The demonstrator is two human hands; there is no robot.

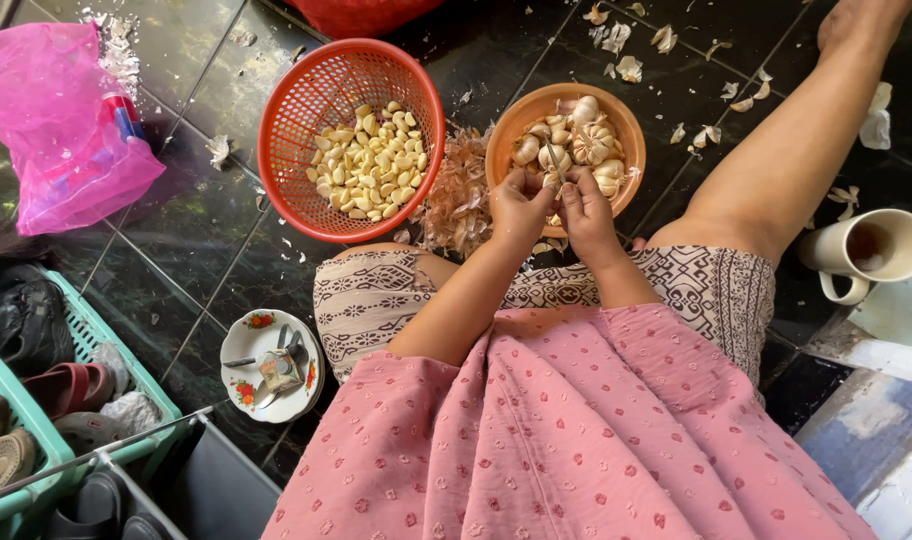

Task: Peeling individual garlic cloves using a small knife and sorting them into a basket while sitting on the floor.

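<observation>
A dark tiled floor (206,215) is carrying everything, with a green rack (96,340) of sandals sitting at the lower left and a crumpled pink plastic bag (61,120) lying at the upper left. A red mesh basket (348,140) is holding peeled garlic cloves (371,165), and just beside it an orange bowl (511,125) is holding unpeeled garlic (586,145), with a pile of papery skins (461,200) lying between them. A cream mug (866,250) is lying tipped on its side at the right, and a small flowered saucer (251,345) is resting near the knee. The left hand (519,208) and right hand (586,210) are meeting over the bowl's near rim, fingers pinching a single clove (554,180) between them.
</observation>
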